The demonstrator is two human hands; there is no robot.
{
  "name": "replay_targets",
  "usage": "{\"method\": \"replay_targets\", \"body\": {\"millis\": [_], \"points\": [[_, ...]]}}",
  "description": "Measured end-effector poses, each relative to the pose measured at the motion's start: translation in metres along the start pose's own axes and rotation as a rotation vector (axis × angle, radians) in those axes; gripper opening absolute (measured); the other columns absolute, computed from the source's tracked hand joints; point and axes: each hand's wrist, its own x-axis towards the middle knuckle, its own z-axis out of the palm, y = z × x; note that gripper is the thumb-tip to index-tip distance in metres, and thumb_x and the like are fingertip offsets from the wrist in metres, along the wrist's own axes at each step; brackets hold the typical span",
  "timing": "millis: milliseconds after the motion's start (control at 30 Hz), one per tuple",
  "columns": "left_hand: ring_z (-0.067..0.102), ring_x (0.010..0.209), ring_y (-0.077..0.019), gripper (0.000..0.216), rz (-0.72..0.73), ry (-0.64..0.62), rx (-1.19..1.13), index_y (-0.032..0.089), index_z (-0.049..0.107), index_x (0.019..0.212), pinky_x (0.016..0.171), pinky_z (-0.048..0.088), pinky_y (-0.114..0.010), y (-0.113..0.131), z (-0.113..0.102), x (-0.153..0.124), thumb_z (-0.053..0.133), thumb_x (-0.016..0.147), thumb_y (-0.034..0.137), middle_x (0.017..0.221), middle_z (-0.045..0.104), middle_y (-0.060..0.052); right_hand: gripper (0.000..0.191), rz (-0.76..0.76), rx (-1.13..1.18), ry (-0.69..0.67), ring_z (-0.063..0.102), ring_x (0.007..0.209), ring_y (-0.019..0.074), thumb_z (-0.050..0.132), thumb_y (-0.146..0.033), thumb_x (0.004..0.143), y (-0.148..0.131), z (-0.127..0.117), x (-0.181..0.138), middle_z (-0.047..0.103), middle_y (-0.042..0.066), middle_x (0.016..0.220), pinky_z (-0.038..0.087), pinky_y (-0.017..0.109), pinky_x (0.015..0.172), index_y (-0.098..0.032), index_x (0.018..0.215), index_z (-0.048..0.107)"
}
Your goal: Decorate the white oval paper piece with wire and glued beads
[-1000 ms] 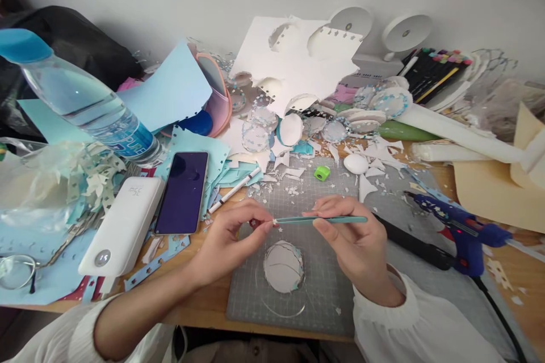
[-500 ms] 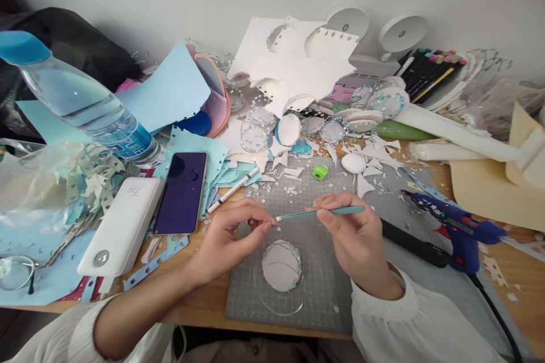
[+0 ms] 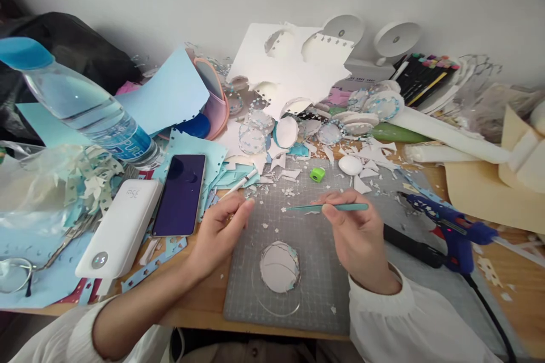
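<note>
My right hand [image 3: 355, 232] holds teal tweezers [image 3: 340, 207] in a pinch, their points aimed left over the cutting mat. At the tips is a tiny white paper star [image 3: 284, 210]. My left hand [image 3: 223, 232] is curled with the thumb lying along the bent fingers, apart from the tweezers; nothing shows in it. Below and between the hands lies a round white paper disc [image 3: 279, 268] with a few small blue and white pieces on its right edge. A clear ring [image 3: 276, 313] surrounds the disc on the grey cutting mat [image 3: 319, 295].
A blue glue gun [image 3: 460, 232] lies at the right with its cord trailing down. To the left are a phone [image 3: 179, 195], a white power bank [image 3: 119, 232] and a water bottle [image 3: 93, 108]. Paper scraps [image 3: 289, 176] and a green sharpener-like block [image 3: 317, 174] sit beyond the hands.
My left hand has drawn back to the left, away from the tweezer tips, and its fingers have curled in. The tweezers have shifted slightly up and right with the star at their tips.
</note>
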Motion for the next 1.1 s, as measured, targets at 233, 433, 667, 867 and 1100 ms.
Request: {"method": "replay_targets", "body": {"millis": [233, 433, 667, 867, 1100], "points": [[0.053, 0.096, -0.0187, 0.027, 0.121, 0.024, 0.088, 0.023, 0.062, 0.109, 0.082, 0.043, -0.031, -0.004, -0.001, 0.000, 0.056, 0.085, 0.011, 0.104, 0.059, -0.005, 0.017, -0.352, -0.278, -0.001, 0.064, 0.085, 0.0190, 0.069, -0.007, 0.081, -0.013, 0.008, 0.001, 0.069, 0.001, 0.078, 0.054, 0.039, 0.079, -0.024, 0.084, 0.066], [0.060, 0.077, -0.0176, 0.029, -0.054, -0.283, -0.266, 0.017, 0.071, 0.078, 0.074, 0.047, -0.029, 0.009, -0.006, -0.001, 0.057, 0.093, 0.038, 0.079, 0.069, -0.004, 0.021, -0.864, -0.767, -0.317, 0.066, 0.081, 0.0175, 0.065, -0.006, 0.081, -0.040, 0.029, -0.011, 0.078, -0.002, 0.089, 0.045, 0.039, 0.078, -0.024, 0.091, 0.067], [0.049, 0.059, -0.0126, 0.040, -0.188, -0.268, -0.363, 0.015, 0.070, 0.066, 0.060, 0.040, -0.025, 0.011, -0.008, -0.003, 0.060, 0.089, 0.047, 0.057, 0.057, 0.000, 0.020, -1.132, -0.976, -0.477, 0.069, 0.084, 0.0140, 0.058, -0.007, 0.089, -0.043, 0.053, -0.017, 0.079, -0.001, 0.092, 0.051, 0.033, 0.073, -0.023, 0.082, 0.068], [0.046, 0.064, -0.0134, 0.043, -0.090, -0.196, -0.308, 0.017, 0.063, 0.065, 0.064, 0.037, -0.026, 0.009, -0.015, -0.003, 0.051, 0.094, 0.045, 0.062, 0.053, 0.001, 0.042, -0.736, -0.887, -0.482, 0.070, 0.088, 0.0175, 0.044, -0.004, 0.089, -0.044, 0.011, -0.038, 0.076, 0.005, 0.104, 0.056, 0.032, 0.079, -0.022, 0.121, 0.063], [0.038, 0.061, -0.0132, 0.043, -0.095, -0.199, -0.335, 0.018, 0.047, 0.059, 0.061, 0.034, -0.026, 0.008, -0.014, -0.006, 0.047, 0.094, 0.044, 0.060, 0.041, 0.002, 0.005, -0.141, -1.065, 0.564, 0.069, 0.073, 0.0348, 0.061, -0.032, 0.083, -0.028, -0.102, -0.086, 0.072, 0.012, 0.082, 0.051, 0.051, 0.064, -0.032, 0.082, 0.065]]}}
